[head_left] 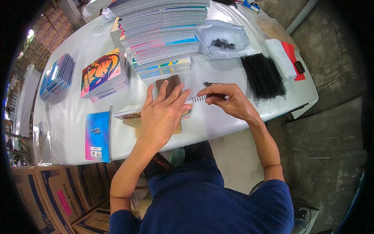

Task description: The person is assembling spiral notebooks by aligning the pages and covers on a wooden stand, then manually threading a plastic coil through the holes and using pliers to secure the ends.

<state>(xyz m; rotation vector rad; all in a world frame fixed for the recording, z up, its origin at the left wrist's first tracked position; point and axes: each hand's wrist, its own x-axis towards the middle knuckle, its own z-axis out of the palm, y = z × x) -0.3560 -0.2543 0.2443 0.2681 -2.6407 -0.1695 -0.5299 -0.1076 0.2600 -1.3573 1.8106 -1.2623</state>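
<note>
Seemingly half-bound notebook (129, 116).
Right hand (230, 96) pinches coil (198, 98) and pliers (208, 84); left hand (161, 111) spreads wide over it; blue notebook (98, 130) looks finished.

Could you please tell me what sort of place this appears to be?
It is probably a notebook-binding workshop: a tall stack of notebooks, a bundle of black spiral coils and large cardboard boxes beside the table all suggest it.

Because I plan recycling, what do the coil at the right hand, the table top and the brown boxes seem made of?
Coil: thin, dark, regular loops; coated wire or plastic, uncertain.
Table top: white, glossy, with bright reflections; perhaps plastic covering.
Brown boxes: matte, flat printed panels; probably cardboard.
</note>
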